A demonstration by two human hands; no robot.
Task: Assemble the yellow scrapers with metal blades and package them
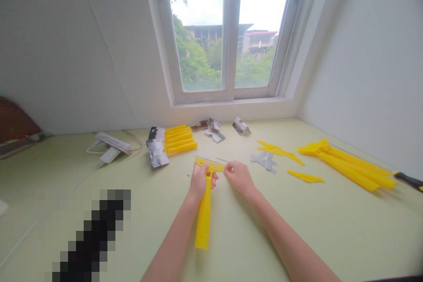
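My left hand (198, 180) is closed around the head end of a yellow scraper (204, 216), its thumb on the flat head and the long handle pointing down toward me. A thin grey strip shows along the head's top edge. At the head's right end, my right hand (238, 177) is closed with fingertips pinched together; whatever they hold is too small to make out. To the right lie flat grey blades (265, 161) in a loose heap. Beside them are thin yellow plates (279, 149) and a single yellow plate (305, 176).
Several yellow scrapers with printed card sleeves (180, 139) lie in a row at the back left. Folded cards (214, 130) rest near the window. Further yellow scraper handles (350, 167) and a black-handled screwdriver (410, 181) lie right. A white power strip (113, 142) sits left.
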